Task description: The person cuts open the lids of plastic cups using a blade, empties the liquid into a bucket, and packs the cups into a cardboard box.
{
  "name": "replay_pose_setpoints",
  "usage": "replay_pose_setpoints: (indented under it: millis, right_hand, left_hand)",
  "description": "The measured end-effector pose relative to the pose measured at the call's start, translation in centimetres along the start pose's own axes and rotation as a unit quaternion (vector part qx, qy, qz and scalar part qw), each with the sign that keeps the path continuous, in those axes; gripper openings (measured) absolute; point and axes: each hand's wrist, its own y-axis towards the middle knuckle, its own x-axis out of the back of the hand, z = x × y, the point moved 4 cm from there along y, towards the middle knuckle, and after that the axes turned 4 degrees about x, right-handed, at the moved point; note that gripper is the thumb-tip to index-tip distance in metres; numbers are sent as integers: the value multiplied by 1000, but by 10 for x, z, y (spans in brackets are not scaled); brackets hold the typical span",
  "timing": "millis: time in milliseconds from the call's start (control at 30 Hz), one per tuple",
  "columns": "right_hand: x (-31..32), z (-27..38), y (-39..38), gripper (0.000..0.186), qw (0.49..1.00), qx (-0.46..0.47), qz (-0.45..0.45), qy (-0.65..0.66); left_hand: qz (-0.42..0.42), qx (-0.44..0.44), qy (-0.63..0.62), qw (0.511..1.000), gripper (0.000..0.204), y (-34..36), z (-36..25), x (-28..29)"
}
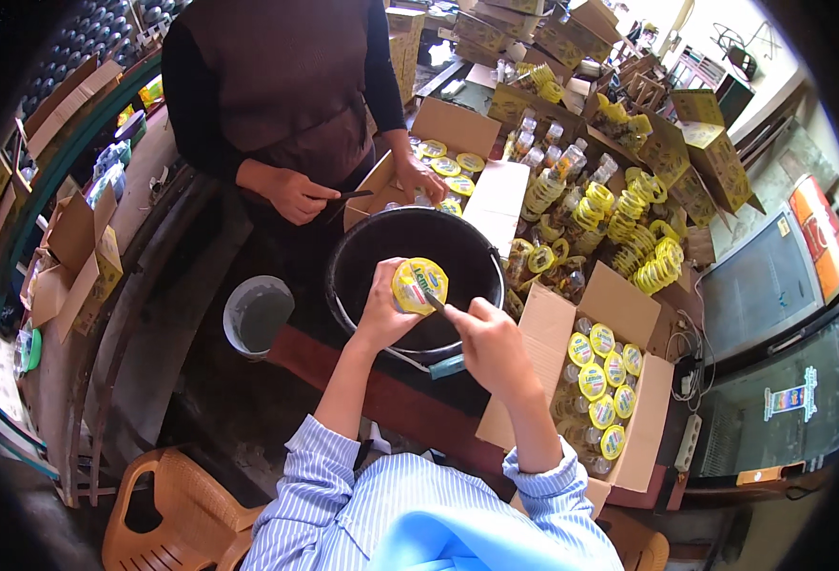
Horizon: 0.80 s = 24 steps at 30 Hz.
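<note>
Over the big black bucket (367, 249), my left hand (382, 319) grips a small cup (419, 283) with a printed yellow lid facing up. My right hand (497, 350) is closed around the handle of a knife (434, 302). The knife's blade touches or lies just over the right side of the lid; whether it cuts in cannot be seen. Below my right hand hangs the bucket's handle with a teal grip (447, 366). An open cardboard box (534, 328) of yellow-lidded cups (593, 382) stands to the right of that hand.
Across the bucket, a person (286, 86) holds a dark blade (355, 195) and reaches into another box (453, 127) of cups. A grey-white pail (259, 314) stands at left. Yellow lid rings (619, 219) and bottles are heaped at far right. An orange-brown chair (186, 500) is near left.
</note>
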Motion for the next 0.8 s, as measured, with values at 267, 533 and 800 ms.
replay_pose_setpoints:
  millis: [267, 533, 800]
  right_hand:
    - [-26, -56, 16, 26, 867, -220, -216, 392]
    - [-58, -52, 15, 29, 752, -250, -191, 580]
    - [-68, -43, 8, 29, 725, -262, -230, 594]
  left_hand:
    - [86, 28, 0, 996, 62, -1, 10, -3]
    - [163, 60, -67, 983, 72, -5, 11, -13]
    - [88, 104, -35, 990, 81, -6, 14, -10]
